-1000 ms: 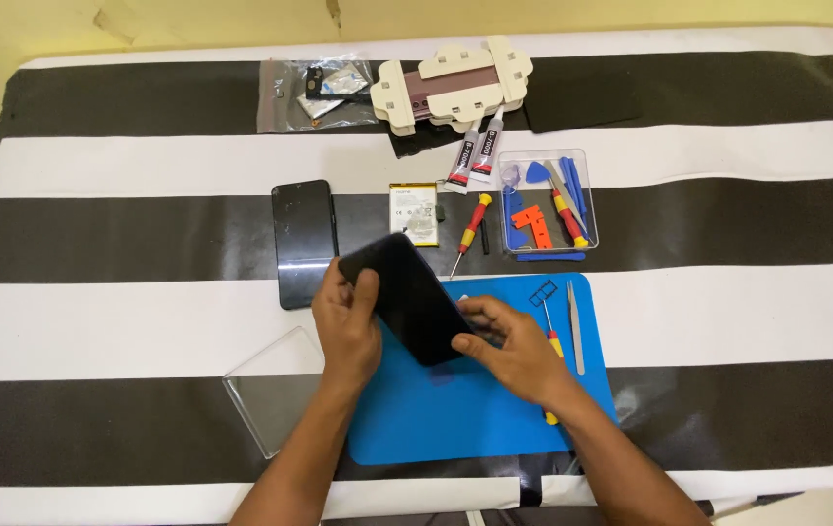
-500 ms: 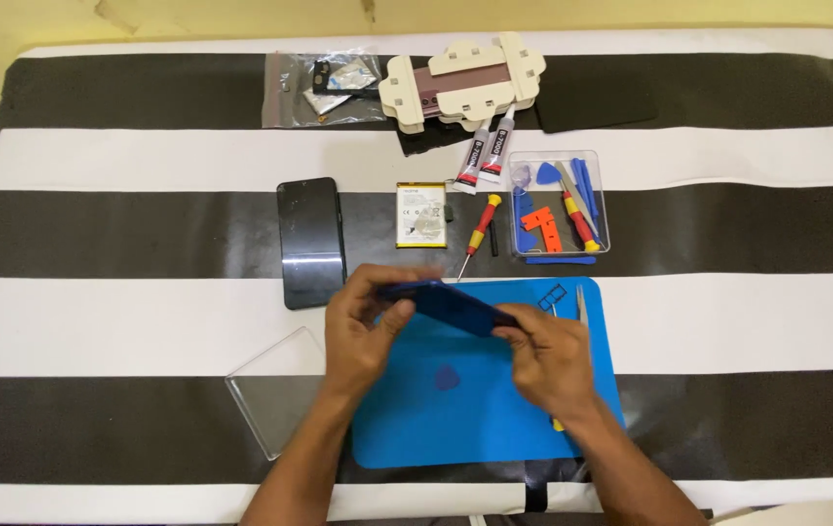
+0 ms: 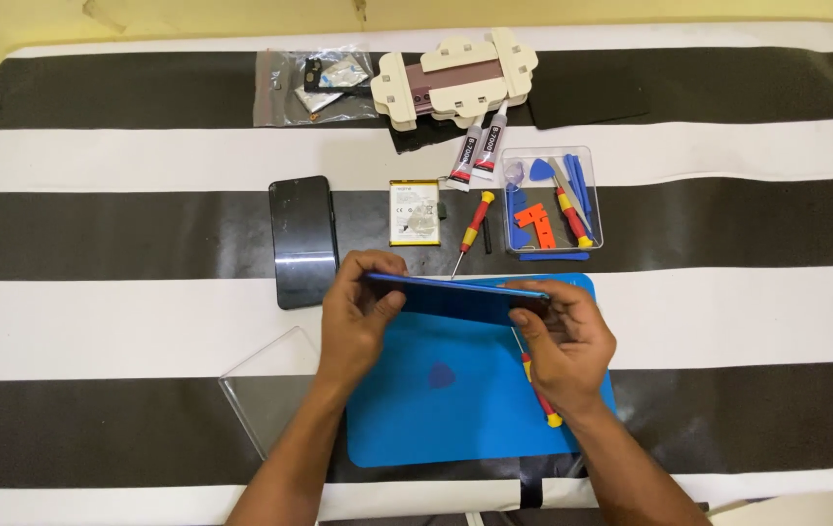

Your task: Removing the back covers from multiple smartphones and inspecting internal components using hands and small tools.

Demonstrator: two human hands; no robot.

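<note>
Blue phone (image 3: pixel 455 297) held edge-on above blue mat (image 3: pixel 455 409), centre of striped surface (image 3: pixel 728 312). Left hand (image 3: pixel 358 317) clamped on its 9 o'clock end, right hand (image 3: pixel 563 336) on 3 o'clock end. Judged thin, stiff, light, glossy and slippery, likely fragile; grip by short edges. Black phone (image 3: pixel 302 239) at 10 o'clock; tool tray (image 3: pixel 553 200) at 1 o'clock.

Lighting: bright, even, diffuse, from overhead; warm yellowish cast. Shadows: soft and short, faint beneath both forearms and along the blue mat (image 3: pixel 475 409). Glare: mild sheen on the black phone (image 3: pixel 302 241) and clear plastic sheet (image 3: pixel 265 390). Focus: sharp throughout; no motion blur. Distortion: slight wide-angle bowing at table edges.
</note>
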